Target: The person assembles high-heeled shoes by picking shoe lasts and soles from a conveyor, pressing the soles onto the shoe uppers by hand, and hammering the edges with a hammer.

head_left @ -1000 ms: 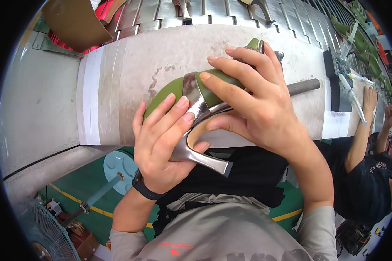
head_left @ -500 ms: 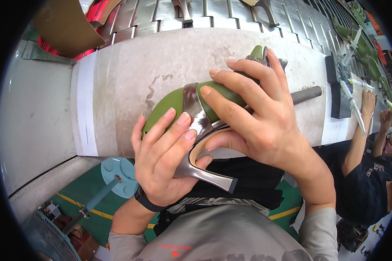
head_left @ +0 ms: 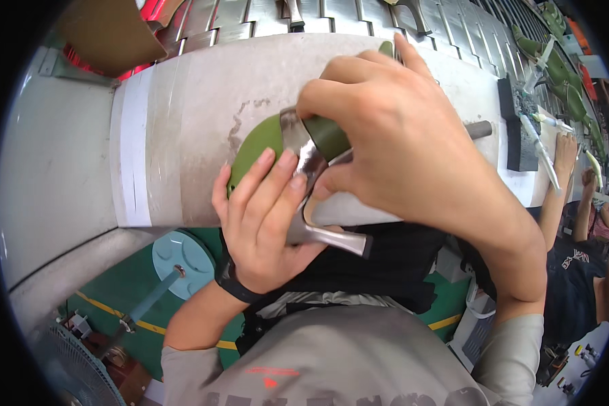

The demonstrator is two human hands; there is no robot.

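A metallic pewter high-heeled sandal [head_left: 311, 159] sits on a green shoe last [head_left: 257, 142], above a pale work surface. My left hand [head_left: 271, 227] wraps round the last's back end, its fingers over the strap and its thumb underneath near the slim heel [head_left: 342, 238]. Over the front half arches my right hand [head_left: 392, 122]. Its thumb presses low by the tan sole edge, its index finger is bent over the upper, and one finger sticks up and away. The toe end is mostly hidden behind it. A grey rod [head_left: 480, 130] shows beyond the right wrist.
Across the top runs a slatted metal conveyor [head_left: 331, 17] with other heeled shoes. A dark foam block [head_left: 517, 128] holds slim white tools at right, near a co-worker's arm [head_left: 563, 159]. A brown sheet [head_left: 108, 34] stands upper left; a blue stool [head_left: 183, 264] lower left.
My right hand has lifted and turned, its spread fingers now bent over the sandal. The shoe has shifted slightly, its heel tip higher in view. My left hand keeps its hold.
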